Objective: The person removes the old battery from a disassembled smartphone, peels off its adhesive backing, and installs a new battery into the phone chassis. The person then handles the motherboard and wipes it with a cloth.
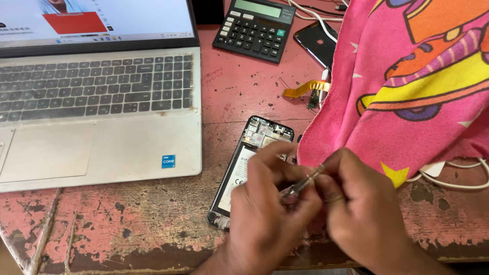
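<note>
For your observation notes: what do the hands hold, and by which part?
Both hands, left hand and right hand, pinch a thin metal tool, one at each end, above the opened phone.

Opened phone [253, 153] right of laptop [97, 102], calculator [254, 29] behind, cloth [407, 76] right.

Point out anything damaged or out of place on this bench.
The phone lies opened, back cover off, its battery and circuit board bare. A loose orange flex cable lies apart from it. The red table has badly chipped paint.
</note>
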A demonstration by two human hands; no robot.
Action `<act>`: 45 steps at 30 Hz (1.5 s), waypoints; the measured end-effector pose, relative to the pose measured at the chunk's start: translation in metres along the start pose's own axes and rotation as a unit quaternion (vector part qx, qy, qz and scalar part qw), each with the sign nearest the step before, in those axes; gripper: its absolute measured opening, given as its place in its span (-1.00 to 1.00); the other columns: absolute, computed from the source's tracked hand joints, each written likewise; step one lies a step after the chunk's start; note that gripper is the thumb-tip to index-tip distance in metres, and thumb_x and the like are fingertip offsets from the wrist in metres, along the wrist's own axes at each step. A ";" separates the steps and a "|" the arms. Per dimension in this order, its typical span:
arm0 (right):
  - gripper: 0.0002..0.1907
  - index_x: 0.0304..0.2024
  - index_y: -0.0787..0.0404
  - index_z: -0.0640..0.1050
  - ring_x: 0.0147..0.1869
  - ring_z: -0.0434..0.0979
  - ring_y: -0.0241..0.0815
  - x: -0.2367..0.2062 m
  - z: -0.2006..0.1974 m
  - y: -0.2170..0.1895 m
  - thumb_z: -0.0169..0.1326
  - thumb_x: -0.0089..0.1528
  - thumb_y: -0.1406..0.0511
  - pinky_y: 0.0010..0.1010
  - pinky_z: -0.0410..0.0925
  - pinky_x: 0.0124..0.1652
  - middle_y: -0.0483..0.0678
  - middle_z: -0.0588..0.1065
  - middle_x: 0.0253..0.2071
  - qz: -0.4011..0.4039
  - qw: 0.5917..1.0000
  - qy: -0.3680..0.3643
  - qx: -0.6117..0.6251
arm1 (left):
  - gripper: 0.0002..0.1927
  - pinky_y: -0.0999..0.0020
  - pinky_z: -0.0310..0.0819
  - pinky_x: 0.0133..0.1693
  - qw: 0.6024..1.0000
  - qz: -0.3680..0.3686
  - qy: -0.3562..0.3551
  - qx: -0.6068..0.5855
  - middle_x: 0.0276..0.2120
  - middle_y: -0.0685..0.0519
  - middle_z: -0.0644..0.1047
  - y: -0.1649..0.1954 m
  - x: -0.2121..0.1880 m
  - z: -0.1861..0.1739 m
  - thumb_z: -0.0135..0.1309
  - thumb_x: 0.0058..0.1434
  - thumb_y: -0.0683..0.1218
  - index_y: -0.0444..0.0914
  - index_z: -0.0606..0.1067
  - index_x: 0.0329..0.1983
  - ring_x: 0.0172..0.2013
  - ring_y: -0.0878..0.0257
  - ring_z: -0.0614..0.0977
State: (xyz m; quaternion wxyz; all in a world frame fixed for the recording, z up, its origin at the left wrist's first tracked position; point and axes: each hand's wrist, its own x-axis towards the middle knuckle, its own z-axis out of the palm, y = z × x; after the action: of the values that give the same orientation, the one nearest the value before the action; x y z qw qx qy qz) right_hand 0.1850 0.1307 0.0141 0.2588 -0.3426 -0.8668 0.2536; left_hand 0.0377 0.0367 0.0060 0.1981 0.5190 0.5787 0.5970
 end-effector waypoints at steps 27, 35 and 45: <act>-0.83 -0.15 0.31 0.51 -0.40 0.39 -0.42 0.007 -0.017 0.049 0.04 0.39 0.29 -0.59 0.25 -0.45 -0.13 0.52 -0.33 0.236 0.749 -0.210 0.582 | -0.16 0.33 0.71 -0.02 0.987 0.014 0.043 -0.155 -0.39 -0.04 0.60 -0.004 0.015 -0.005 0.24 0.15 -0.29 -0.40 0.04 0.42 -0.27 0.21 0.73; -0.86 -0.09 0.32 0.60 -0.35 0.40 -0.50 0.004 -0.020 0.030 0.18 0.28 0.47 -0.68 0.26 -0.40 -0.08 0.56 -0.27 0.059 0.961 -0.023 0.269 | -0.25 0.39 0.66 -0.21 0.851 -0.288 0.098 -0.427 -0.29 -0.06 0.62 -0.010 0.022 -0.003 0.13 0.13 -0.34 -0.34 0.09 0.37 -0.29 0.28 0.69; -0.75 -0.11 0.32 0.63 -0.25 0.51 -0.49 0.003 -0.015 0.018 0.18 0.16 0.56 -0.72 0.36 -0.32 -0.07 0.56 -0.11 0.009 0.976 -0.032 0.214 | -0.30 0.43 0.62 -0.26 0.852 -0.322 0.095 -0.402 -0.23 -0.03 0.57 -0.019 0.019 0.001 0.18 0.12 -0.28 -0.31 0.15 0.30 -0.31 0.35 0.62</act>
State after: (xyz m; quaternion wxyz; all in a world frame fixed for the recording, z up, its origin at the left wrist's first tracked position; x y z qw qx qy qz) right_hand 0.2013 0.1480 0.0152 0.2963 -0.2786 -0.7973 0.4460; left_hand 0.0246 0.0576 -0.0041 0.5144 0.1195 0.4393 0.7267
